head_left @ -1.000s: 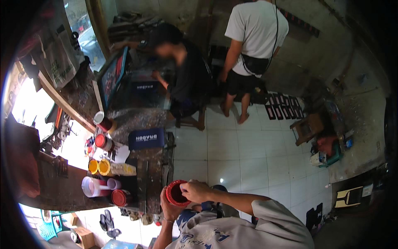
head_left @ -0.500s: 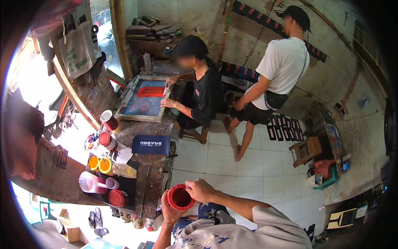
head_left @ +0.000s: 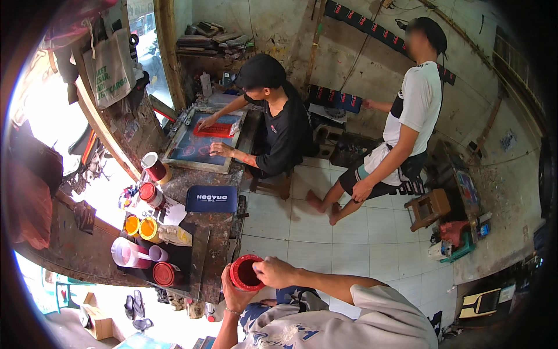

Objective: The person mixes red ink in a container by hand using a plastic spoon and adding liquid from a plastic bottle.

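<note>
My left hand is wrapped round the side of a round red tub, tilted so that its dark red inside faces up. Over the tub's right rim, my right hand is closed, its fingertips reaching into the opening. Whatever those fingers hold, if anything, is hidden. Left of the tub stands a stained workbench. On it are a red-lidded jar, a clear pitcher with pink contents, a small purple cup and two open yellow tubs.
A person in black bends over a framed printing screen with red ink. Another person in white stands at the right, one hand by dark printed pieces. A dark blue printed panel lies on the bench. A wooden stool stands right.
The tub and my hands have shifted slightly left. The person in black has stretched one hand across the screen. The person in white has moved right and reached toward the wall pieces.
</note>
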{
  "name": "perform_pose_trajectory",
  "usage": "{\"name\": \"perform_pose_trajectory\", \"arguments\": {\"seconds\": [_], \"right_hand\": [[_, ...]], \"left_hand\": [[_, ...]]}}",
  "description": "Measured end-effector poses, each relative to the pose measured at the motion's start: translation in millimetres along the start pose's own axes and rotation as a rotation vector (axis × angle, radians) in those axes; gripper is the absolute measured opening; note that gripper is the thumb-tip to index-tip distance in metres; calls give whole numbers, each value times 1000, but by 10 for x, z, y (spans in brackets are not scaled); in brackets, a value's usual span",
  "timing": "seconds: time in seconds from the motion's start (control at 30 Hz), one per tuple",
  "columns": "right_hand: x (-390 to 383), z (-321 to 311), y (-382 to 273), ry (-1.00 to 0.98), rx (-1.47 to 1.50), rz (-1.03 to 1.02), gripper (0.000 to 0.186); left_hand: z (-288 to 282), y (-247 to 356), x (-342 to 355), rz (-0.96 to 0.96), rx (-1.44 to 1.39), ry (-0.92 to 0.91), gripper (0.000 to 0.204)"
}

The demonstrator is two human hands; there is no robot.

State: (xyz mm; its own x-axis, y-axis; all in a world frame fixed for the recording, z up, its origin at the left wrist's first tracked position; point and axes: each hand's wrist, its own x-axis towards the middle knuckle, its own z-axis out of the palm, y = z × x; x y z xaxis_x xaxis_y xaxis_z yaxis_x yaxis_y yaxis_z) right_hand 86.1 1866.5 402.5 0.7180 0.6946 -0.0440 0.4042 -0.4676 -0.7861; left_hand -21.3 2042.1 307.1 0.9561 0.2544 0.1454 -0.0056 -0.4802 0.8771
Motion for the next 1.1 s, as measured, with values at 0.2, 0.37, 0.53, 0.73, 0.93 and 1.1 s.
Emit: {"name": "perform_pose_trajectory", "arguments": {"seconds": [0.2, 0.37, 0.53, 0.73, 0.93, 1.1], "right_hand": [[-18, 69, -67, -34, -81, 20, 17], [12, 41, -129, 7, -14, 46, 16], [21, 108, -38, 44, -78, 3, 14], [47, -92, -258, -4, 93, 148, 16], [21, 40, -184, 15, -21, 25, 15], [-15, 91, -141, -80, 99, -5, 14]], "left_hand": [[-9, -45, -56, 2, -43, 5, 114], [-32, -95, -151, 0, -9, 16, 116], [-65, -26, -127, -27, -37, 16, 115], [-96, -41, -191, -16, 18, 18, 115], [-97, -65, -242, -16, -19, 55, 114], [-106, -152, -254, -1, 2, 57, 114]]}}
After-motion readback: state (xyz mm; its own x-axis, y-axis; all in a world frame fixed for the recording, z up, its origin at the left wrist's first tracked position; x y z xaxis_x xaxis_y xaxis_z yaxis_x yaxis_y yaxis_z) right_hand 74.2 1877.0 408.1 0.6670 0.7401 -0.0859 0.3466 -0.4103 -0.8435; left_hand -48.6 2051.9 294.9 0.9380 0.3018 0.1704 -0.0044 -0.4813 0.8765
